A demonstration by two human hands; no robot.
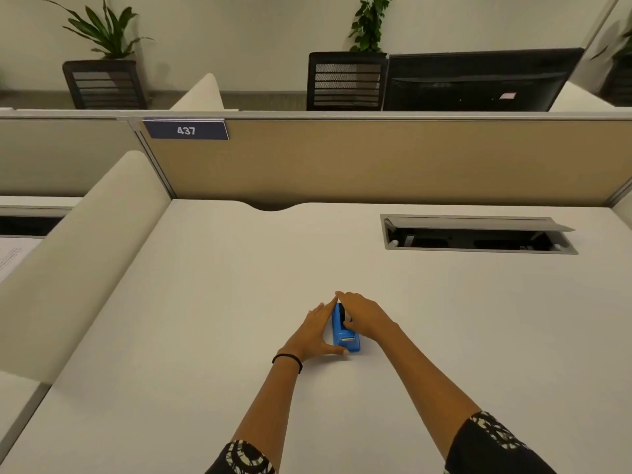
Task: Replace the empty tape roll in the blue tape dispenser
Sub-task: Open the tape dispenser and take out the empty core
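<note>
Blue tape dispenser [346, 331] lying flat on the white counter [212, 302], near the middle, close to the front edge. Long and thin, with the cutter end toward the person and the far end tucked under fingers.

Left hand [316, 333] pressed flat against the left side of the dispenser, fingers straight and together, thumb reaching along the near end. Open, not wrapped around anything. Thin black band [288, 359] around the left wrist.

Right hand [364, 314] laid over the top and right side of the dispenser, fingers spread a little and curved down, thumb resting on a dark part on top. Maybe gripping the dispenser, maybe only resting on it; hard to tell from here. Fingertips of both hands touching at the far end, making a pointy roof shape over it.

Tape roll not clear to see; too small and partly hidden under the right hand.

Black and white patterned sleeves [496, 446] at the bottom of the picture.

Farther back on the counter, on the right, a long grey cable box [478, 234] with its lid tipped open. Behind the counter, a tan wall panel [376, 162] with a dark sign [185, 130] reading 437. Past that, two black chairs [346, 82], a black screen [475, 82] and two green plants [102, 29].
</note>
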